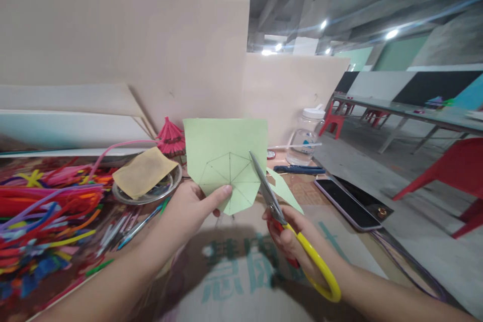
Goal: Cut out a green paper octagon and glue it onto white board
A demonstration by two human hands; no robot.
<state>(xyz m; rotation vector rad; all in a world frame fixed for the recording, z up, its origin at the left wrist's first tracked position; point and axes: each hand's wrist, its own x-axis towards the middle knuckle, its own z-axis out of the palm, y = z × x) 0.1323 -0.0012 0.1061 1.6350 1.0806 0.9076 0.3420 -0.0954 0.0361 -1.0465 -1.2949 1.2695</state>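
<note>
My left hand (199, 201) pinches a sheet of light green paper (219, 138) at its lower left, thumb on the front. Pencil lines on the paper form an eight-sided outline with spokes from one middle point. Its lower corners are cut away along that outline. In my right hand (294, 236) is a pair of scissors (277, 214) with yellow and red handles, fingers wrapped round them. The blades point up and lie at the paper's right side, the tip in front of the sheet. Behind them a cut-off green paper scrap (287, 193) rests on the table.
Colourful pipe cleaners (49, 211) and several pens (139, 226) lie at left, beside a round dish (151, 196) under a yellow sponge-like pad (143, 173). A pink paper umbrella (169, 138), a water jar (304, 138), a blue cutter (298, 169) and a phone (347, 205) stand or lie around.
</note>
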